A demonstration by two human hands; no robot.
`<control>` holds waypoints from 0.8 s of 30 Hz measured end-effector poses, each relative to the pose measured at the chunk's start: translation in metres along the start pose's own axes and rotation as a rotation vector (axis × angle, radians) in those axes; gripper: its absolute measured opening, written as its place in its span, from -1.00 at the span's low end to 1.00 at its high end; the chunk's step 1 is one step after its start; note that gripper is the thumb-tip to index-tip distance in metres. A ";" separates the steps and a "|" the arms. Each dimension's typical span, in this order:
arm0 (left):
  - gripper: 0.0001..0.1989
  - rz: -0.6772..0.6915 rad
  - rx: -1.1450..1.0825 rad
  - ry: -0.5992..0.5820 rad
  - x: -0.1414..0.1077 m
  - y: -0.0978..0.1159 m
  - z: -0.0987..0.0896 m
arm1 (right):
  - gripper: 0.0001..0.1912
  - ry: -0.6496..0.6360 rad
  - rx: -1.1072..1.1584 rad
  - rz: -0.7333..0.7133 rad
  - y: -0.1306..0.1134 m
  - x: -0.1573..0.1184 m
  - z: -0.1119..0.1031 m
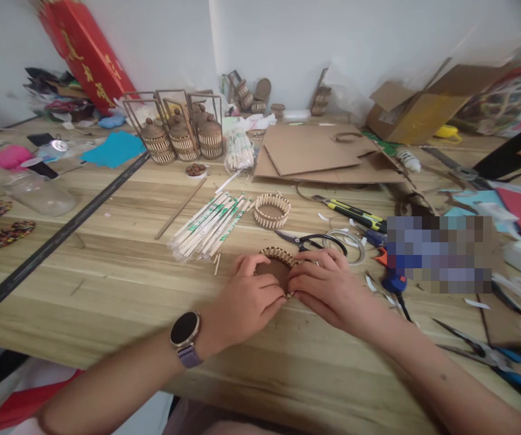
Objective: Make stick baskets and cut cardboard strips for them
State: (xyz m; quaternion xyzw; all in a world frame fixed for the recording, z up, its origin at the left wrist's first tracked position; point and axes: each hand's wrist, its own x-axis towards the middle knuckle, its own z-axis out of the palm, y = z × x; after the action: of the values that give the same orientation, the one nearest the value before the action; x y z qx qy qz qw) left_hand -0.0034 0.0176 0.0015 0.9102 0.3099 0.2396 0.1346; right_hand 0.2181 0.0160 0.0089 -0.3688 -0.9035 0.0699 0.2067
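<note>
Brown and cream, a small basket (pixel 278 275) is being held on the worktop (pixel 129 302), near the scissors (pixel 303 243), its wall being pinched between the partly closed fingers of the left hand (pixel 252 297) and right hand (pixel 326 285); through uneven squeezing, its sticks could be loosened.

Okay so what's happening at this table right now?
A person's left hand and right hand are both holding a small round piece with a slatted wall, low over the wooden table. A similar slatted ring sits just beyond it, next to wrapped sticks and a pair of black-handled scissors. Farther back stand three finished-looking tiered containers with tall handles.
</note>
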 end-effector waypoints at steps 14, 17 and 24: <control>-0.80 -0.034 -0.007 -0.027 0.000 -0.002 0.001 | -0.86 0.018 0.014 0.023 -0.004 -0.002 0.003; -0.84 -0.042 0.052 -0.038 0.000 0.001 -0.001 | -0.89 0.033 0.001 0.024 -0.003 -0.002 0.004; -0.72 -0.085 0.146 0.132 -0.005 -0.010 -0.025 | -0.84 0.096 -0.082 0.040 -0.003 -0.001 0.005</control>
State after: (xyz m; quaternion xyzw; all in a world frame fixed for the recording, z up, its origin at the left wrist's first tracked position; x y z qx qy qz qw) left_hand -0.0243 0.0247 0.0168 0.8859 0.3729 0.2701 0.0572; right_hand 0.2145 0.0138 0.0047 -0.3979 -0.8872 0.0195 0.2329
